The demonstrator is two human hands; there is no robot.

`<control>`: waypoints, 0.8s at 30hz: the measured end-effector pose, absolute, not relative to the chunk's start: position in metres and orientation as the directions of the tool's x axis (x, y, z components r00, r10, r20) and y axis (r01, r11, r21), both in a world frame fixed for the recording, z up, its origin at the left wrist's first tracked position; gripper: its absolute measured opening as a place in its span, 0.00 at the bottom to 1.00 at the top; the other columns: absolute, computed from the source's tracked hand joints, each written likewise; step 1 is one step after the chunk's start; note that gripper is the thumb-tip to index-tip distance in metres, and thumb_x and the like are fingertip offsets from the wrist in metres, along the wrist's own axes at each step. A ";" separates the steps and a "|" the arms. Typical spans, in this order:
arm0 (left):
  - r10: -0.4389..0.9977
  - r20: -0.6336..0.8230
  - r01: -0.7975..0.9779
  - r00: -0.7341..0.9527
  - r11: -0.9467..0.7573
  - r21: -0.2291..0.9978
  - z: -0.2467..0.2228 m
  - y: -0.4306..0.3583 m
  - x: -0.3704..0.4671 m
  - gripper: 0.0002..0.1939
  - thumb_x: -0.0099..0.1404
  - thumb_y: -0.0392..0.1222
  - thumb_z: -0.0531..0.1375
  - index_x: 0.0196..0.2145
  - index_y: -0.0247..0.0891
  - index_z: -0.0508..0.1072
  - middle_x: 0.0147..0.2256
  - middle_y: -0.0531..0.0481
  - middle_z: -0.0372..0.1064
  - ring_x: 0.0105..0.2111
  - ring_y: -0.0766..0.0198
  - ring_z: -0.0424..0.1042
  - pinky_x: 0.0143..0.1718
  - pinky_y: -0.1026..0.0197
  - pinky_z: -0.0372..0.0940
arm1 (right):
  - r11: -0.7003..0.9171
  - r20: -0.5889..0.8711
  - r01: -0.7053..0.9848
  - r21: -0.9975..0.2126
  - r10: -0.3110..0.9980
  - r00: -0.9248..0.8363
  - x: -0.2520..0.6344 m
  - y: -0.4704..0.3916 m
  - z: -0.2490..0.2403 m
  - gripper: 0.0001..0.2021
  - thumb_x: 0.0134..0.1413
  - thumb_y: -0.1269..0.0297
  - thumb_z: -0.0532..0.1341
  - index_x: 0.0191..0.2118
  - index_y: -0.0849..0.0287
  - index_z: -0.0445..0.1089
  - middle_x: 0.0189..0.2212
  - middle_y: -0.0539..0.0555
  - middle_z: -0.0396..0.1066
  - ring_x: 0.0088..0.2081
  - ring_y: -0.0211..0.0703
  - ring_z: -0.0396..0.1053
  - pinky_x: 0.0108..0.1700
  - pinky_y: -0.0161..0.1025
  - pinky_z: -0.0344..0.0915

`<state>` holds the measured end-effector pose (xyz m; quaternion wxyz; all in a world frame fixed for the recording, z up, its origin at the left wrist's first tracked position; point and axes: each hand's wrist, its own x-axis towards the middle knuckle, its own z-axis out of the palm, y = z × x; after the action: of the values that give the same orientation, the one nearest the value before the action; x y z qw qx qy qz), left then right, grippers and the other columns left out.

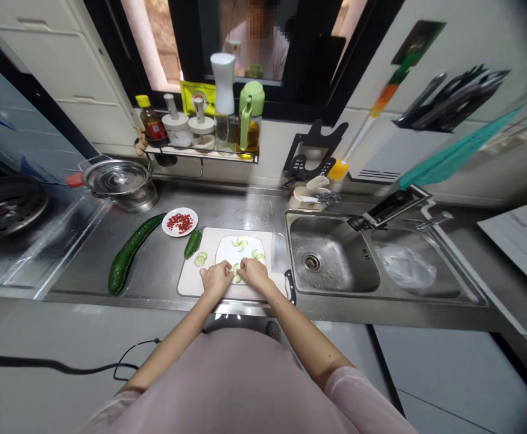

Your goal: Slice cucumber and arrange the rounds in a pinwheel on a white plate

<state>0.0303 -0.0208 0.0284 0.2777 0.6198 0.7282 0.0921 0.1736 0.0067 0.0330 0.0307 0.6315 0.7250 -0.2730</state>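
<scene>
The fingers of the left hand and the right hand are bent and drawn close together over a cluster of cucumber slices at the near edge of the white plate; whether either hand grips a slice cannot be determined. The plate rests on the cutting board. Two further slice groups sit at its far and right edges. Loose slices and a short cucumber piece lie at the board's left side; a knife lies along its right.
</scene>
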 end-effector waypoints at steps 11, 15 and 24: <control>0.962 -0.268 0.881 -0.060 0.177 0.439 0.022 -0.020 0.031 0.10 0.58 0.40 0.57 0.37 0.43 0.74 0.33 0.48 0.76 0.41 0.53 0.71 0.45 0.52 0.50 | 0.050 -0.404 0.953 -0.297 0.898 -0.173 0.171 0.010 0.031 0.10 0.55 0.59 0.59 0.41 0.57 0.70 0.42 0.57 0.72 0.43 0.45 0.69 0.36 0.36 0.56; 0.964 -0.260 0.881 -0.054 0.169 0.442 0.021 -0.020 0.031 0.10 0.58 0.41 0.56 0.37 0.44 0.74 0.32 0.49 0.75 0.41 0.52 0.71 0.45 0.51 0.49 | 0.040 -0.416 0.955 -0.294 0.894 -0.165 0.171 0.011 0.031 0.11 0.55 0.58 0.59 0.41 0.57 0.69 0.43 0.57 0.72 0.43 0.46 0.69 0.36 0.36 0.56; 0.970 -0.239 0.882 -0.042 0.149 0.447 0.020 -0.022 0.031 0.09 0.59 0.40 0.56 0.37 0.43 0.74 0.33 0.48 0.75 0.40 0.53 0.70 0.45 0.51 0.49 | 0.033 -0.424 0.954 -0.297 0.891 -0.163 0.171 0.010 0.032 0.11 0.55 0.58 0.60 0.42 0.57 0.68 0.43 0.57 0.72 0.43 0.46 0.69 0.36 0.36 0.56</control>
<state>0.0311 -0.0218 0.0199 0.2472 0.6463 0.7164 0.0893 0.1711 0.0102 0.0318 0.0607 0.6442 0.7161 -0.2619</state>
